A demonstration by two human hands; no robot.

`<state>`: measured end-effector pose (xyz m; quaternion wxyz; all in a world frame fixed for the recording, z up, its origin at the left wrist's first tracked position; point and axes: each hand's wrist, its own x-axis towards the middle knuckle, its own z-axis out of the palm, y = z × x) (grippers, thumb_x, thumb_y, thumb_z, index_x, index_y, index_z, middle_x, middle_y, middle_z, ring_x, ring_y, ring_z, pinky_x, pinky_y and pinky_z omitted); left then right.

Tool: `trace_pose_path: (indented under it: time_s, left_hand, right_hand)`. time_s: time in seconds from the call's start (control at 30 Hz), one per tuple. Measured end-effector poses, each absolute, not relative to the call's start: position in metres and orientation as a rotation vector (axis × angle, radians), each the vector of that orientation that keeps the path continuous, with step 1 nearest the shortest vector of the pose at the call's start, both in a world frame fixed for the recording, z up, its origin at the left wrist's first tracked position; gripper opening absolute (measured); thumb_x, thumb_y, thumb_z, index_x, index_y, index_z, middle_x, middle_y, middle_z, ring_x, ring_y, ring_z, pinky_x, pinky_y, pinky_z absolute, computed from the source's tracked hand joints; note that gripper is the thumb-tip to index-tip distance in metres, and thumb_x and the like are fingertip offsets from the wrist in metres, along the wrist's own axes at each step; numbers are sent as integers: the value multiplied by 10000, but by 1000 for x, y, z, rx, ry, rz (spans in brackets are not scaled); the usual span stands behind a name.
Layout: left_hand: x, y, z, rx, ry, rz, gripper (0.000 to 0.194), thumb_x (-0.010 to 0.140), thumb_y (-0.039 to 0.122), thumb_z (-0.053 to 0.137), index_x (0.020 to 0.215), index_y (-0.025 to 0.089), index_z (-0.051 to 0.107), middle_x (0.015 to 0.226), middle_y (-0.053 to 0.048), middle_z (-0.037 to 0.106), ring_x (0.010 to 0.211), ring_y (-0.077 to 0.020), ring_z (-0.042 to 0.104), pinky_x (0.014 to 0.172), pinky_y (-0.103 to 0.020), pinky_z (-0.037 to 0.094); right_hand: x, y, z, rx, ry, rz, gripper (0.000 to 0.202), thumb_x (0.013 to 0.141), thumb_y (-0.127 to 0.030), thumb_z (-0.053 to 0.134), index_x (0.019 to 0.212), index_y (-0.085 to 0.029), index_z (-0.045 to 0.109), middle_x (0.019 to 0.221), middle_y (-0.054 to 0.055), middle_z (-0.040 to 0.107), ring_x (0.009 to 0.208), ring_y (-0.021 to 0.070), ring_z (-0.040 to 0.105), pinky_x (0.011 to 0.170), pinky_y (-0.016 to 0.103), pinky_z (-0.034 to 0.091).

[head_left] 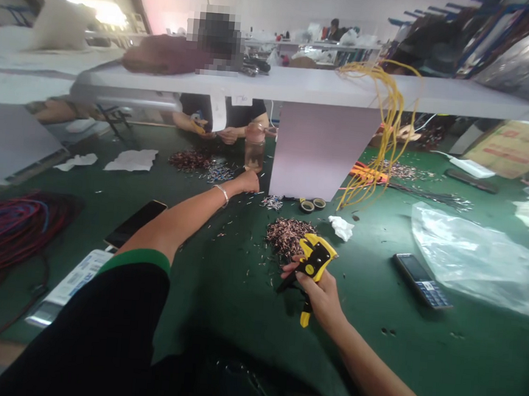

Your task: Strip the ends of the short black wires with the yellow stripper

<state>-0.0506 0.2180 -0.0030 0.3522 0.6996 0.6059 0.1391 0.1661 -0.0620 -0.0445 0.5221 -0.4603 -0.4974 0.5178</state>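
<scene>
On the green work mat (pixel 220 292), between a heap of cut wire ends and the far side of the bench, both arms are out. The right hand (pixel 321 295) is closed around the handles of a yellow-and-black wire stripper (pixel 313 260), its head pointing away from the body and hanging just over the near edge of the pile of stripped wire bits (pixel 285 235). Nothing shows between the stripper's jaws, as far as I can tell.

The left hand (pixel 249 180) is stretched well forward, a bracelet on the wrist, fingers curled down at the mat close to a small scatter of short wire pieces (pixel 272 202) beside the white shelf support (pixel 316 150). Whether it has pinched a piece is hidden by the knuckles; I cannot tell.

My reading: this is the fetch between cuts, tool ready in one hand, the other out collecting the next piece. What comes next would call for bringing that hand back toward the stripper and lining a wire end squarely into its jaws, before any squeeze on the handles.

Around them: a clear jar (pixel 254 147) just past the left hand, two rolls of tape (pixel 312 205) by the support, a bundle of yellow wires (pixel 386 131) draped off the shelf, a crumpled tissue (pixel 341 227), a keypad phone (pixel 421 281) to the right, a smartphone (pixel 136 223) to the left. Across the bench, another person's hands (pixel 215 132) work at their own pile.
</scene>
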Motion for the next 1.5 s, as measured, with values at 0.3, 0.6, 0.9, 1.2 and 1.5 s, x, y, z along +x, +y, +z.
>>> trace_pose_path:
  time_s: [0.3, 0.6, 0.9, 1.2, 1.5]
  left_hand:
    - [-48, 195, 20, 1904, 1437, 377, 69, 758, 83, 659, 813, 104, 696, 647, -41, 639, 553, -105, 560, 530, -247, 446]
    - [-30, 146, 65, 1818, 1171, 590, 184, 877, 269, 591, 799, 140, 697, 766, -112, 694, 553, -95, 562, 503, -263, 434]
    - [9, 74, 36, 1537, 879, 422, 283, 804, 402, 664, 714, 135, 691, 661, -70, 655, 544, -123, 574, 505, -255, 484]
    - [-2, 72, 29, 1413, 861, 485, 253, 797, 365, 704, 750, 116, 714, 681, -69, 668, 575, -129, 607, 568, -269, 518]
    - [-33, 87, 12, 1185, 865, 582, 243, 818, 318, 744, 771, 83, 704, 657, -68, 670, 554, -111, 606, 550, -249, 497]
  right_hand:
    - [159, -65, -52, -933, -1174, 1442, 414, 679, -197, 735, 1080, -216, 633, 928, 56, 748, 835, 246, 715, 829, 443, 562]
    - [158, -62, -51, -847, -1088, 1559, 401, 607, -133, 679, 1002, -202, 701, 919, 53, 774, 800, 237, 716, 804, 414, 555]
    - [162, -58, -27, -664, -886, 1804, 553, 562, -96, 719, 1113, -147, 694, 869, 71, 786, 814, 250, 709, 879, 438, 518]
    - [167, -62, -36, -610, -916, 1882, 483, 591, -62, 695, 1065, -148, 724, 1008, 90, 765, 761, 214, 714, 818, 393, 522]
    - [171, -64, -41, -571, -1033, 1985, 439, 680, -122, 743, 1117, -147, 712, 1010, 106, 752, 789, 221, 711, 822, 403, 520]
